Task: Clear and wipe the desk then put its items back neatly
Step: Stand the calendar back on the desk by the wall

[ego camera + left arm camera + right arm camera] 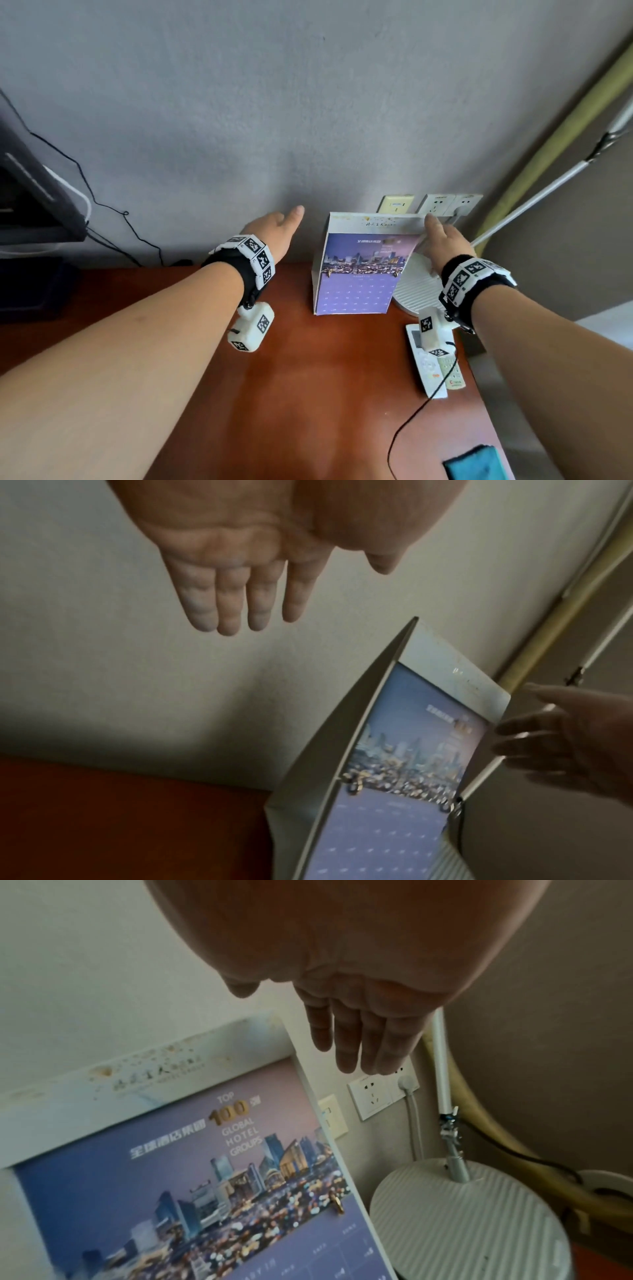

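Purple calendar point(359, 270) stands between both hands' fingers point(432, 219).

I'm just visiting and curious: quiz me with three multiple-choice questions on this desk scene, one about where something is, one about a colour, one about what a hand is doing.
1. Where does the round white lamp base stand?
A. Right of the calendar
B. Left of the calendar
C. On the floor

2. What colour is the cloth at the desk's near right corner?
A. Red
B. Blue-green
C. Yellow

3. How is the left hand?
A. Gripping the calendar
B. Closed in a fist
C. Open, holding nothing

Answers:
1. A, the base sits beside the calendar on its right, on the desk.
2. B, the head view shows it teal.
3. C, its fingers are straight in the air, apart from the calendar.
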A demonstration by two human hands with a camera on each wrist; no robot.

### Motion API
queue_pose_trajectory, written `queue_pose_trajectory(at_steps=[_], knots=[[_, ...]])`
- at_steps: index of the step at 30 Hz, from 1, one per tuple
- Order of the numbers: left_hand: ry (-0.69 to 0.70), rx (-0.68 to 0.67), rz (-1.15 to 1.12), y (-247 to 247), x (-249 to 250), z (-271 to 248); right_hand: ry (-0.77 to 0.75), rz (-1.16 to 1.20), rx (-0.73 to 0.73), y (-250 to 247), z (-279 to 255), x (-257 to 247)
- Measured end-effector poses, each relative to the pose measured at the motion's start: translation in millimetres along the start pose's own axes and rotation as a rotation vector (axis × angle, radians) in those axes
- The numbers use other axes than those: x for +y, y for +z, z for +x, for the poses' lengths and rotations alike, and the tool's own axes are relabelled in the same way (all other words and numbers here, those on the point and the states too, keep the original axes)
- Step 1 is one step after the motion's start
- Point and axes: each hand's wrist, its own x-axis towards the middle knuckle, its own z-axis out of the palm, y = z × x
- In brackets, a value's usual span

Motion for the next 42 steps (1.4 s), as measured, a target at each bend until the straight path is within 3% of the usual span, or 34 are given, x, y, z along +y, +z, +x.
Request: queue_pose_trajectory(at_steps=[4, 10, 17, 23, 32, 42], knots=[[0.081, 0.003, 0.108, -19.5, -25.8, -13.4, 0.012, -0.15, 0.022, -1.3, -20.7, 0.5], [0.16, -0.009, 0.22, -46.6, -15.6, -53.2, -0.132, -0.477, -0.026, -8.2, -65.5, 3.5], [0.308, 0.034, 0.446, -63.9, 8.4, -93.7, -0.192, -0.561, 0.055, -49.2, -124.7, 13.2], [0.449, 0.103, 0.733, -69.8, 42.6, -162.2, -0.303, -0.638, 0.099, -90.7, -203.0, 34.9], [0.537, 0.133, 0.637, -75.3, 77.4, -287.7, -0.322, -0.702, 0.083, -127.9, -318.0, 84.7], [0.471, 0.216, 0.619, -154.9, 13.4, -352.4, -0.376, -0.623, 0.118, -108.0, -395.6, 24.6]])
